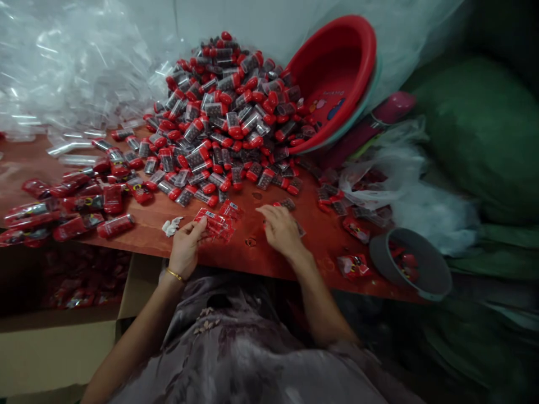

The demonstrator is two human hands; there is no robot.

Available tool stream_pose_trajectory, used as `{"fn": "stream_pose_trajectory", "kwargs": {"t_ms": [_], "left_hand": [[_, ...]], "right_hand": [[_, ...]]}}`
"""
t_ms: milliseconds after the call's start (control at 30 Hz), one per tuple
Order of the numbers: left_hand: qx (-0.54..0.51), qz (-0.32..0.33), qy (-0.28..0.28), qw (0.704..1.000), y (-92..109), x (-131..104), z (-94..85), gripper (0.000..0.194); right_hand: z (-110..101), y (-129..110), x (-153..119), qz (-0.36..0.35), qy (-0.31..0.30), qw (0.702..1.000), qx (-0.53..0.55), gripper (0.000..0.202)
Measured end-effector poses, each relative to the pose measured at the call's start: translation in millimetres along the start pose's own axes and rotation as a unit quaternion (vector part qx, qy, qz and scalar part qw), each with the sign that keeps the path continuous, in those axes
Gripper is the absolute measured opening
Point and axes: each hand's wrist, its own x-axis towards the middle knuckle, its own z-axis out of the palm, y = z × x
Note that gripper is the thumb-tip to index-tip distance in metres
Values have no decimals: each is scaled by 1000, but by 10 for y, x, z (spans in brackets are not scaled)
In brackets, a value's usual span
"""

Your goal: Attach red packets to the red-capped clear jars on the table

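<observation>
Between the thumb and fingers of my left hand (186, 247) are flat red printed wrappers (214, 221), fanned out a little above the table's front edge. A gold bracelet (174, 275) circles that wrist. My right hand (281, 229) is low over the red tabletop, to the right of the wrappers, its fingers bent together. A bit of red shows by its fingertips, but what it grips is hidden. Just behind that hand lies a clear tube with dark contents (288, 203). Crumpled white scraps (172, 225) lie beside my left hand.
Behind the hands rises a large pile of red-capped clear tubes (227, 123). Wrapped red packs (84, 205) lie left, above an open cardboard box (59, 348). Tilted red basin (366, 50), plastic bags (391, 174) and a grey bowl (438, 275) stand right.
</observation>
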Motion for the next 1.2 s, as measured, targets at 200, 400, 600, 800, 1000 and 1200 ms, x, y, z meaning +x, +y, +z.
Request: {"fn": "stream_pose_trajectory", "kwargs": {"t_ms": [200, 400, 600, 800, 1000, 1200], "left_hand": [[-10, -55, -41, 998, -25, -8, 21, 40], [-6, -69, -41, 997, -14, -14, -40, 35], [2, -66, -37, 997, -28, -35, -22, 37], [-4, -65, -29, 997, -22, -56, -13, 42], [9, -55, -43, 998, -15, -70, 4, 41], [40, -17, -65, 997, -24, -120, 24, 40]], "right_hand": [[-220, 534, -7, -81, -138, 979, -130, 47], [-234, 465, -76, -94, -140, 980, -105, 41], [-133, 393, -119, -116, -133, 980, -97, 31], [-104, 315, -239, -98, -86, 990, -48, 27], [-221, -29, -407, -120, 29, 991, 60, 34], [-301, -335, -406, -129, 52, 983, 118, 36]]}}
